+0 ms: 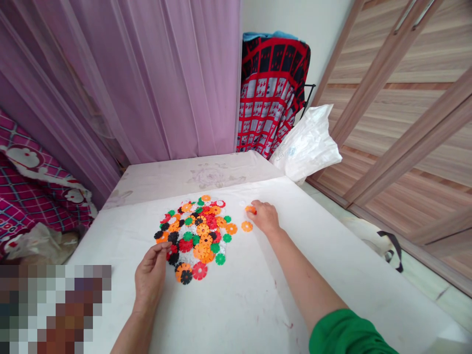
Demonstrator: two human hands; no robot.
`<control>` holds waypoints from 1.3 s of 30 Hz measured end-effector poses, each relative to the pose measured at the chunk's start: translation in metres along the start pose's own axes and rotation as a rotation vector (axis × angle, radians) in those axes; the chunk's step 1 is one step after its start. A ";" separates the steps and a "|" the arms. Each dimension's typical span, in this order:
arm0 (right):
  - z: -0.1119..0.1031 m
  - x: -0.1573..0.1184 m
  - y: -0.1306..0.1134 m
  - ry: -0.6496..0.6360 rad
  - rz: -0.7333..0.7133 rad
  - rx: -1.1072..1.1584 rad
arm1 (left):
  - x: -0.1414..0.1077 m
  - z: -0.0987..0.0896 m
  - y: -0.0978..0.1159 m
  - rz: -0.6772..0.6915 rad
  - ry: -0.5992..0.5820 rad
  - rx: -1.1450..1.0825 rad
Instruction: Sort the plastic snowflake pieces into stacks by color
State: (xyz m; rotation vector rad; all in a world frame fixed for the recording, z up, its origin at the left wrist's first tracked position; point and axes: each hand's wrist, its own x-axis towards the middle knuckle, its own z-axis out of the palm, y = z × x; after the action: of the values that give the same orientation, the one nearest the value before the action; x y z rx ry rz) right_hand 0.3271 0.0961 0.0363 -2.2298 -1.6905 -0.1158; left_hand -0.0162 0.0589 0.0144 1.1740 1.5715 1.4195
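A pile of notched plastic discs in orange, red, green, black and white (202,228) lies spread on the white-covered table (228,305). At the pile's near left edge is my left hand (152,268), its thumb and fingertips pressed together beside red and black discs; whether something small is between them is hidden. To the right of the pile, my right hand (264,216) pinches an orange disc (250,209). Another orange disc (247,226) lies flat just below that hand, and a white disc (242,203) is faintly visible above it.
A white plastic bag (308,142) stands at the table's back right corner. Behind the table hang a purple curtain (177,78) and a red checked cloth (265,98). Wooden cabinet doors (398,113) are on the right. A pink plaid fabric (37,187) is at left.
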 end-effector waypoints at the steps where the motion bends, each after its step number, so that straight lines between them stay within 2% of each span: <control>1: 0.001 -0.008 0.002 0.028 -0.006 0.049 | 0.000 0.000 0.000 0.001 -0.002 0.004; 5: 0.012 -0.042 0.006 0.103 -0.108 0.217 | 0.000 0.000 -0.001 0.014 -0.004 0.010; 9: 0.021 -0.059 0.002 0.108 -0.202 0.220 | 0.001 0.001 -0.002 0.020 0.001 0.013; 13: 0.022 -0.058 -0.001 0.114 -0.242 0.204 | 0.002 0.000 -0.007 0.020 0.002 0.014; 20: 0.026 -0.056 0.001 0.129 -0.210 0.210 | 0.002 -0.001 -0.008 0.032 -0.010 0.044; 29: 0.025 -0.056 0.014 0.124 -0.179 0.243 | -0.001 0.002 0.000 0.016 -0.004 0.025; 39: 0.029 -0.057 0.022 0.142 -0.168 0.271 | 0.002 0.000 -0.009 0.030 -0.017 0.013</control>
State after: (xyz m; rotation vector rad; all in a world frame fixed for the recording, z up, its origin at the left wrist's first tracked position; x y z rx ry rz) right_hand 0.3276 0.0476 -0.0113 -1.8402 -1.7026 -0.0777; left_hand -0.0178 0.0607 0.0055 1.2189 1.5600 1.4163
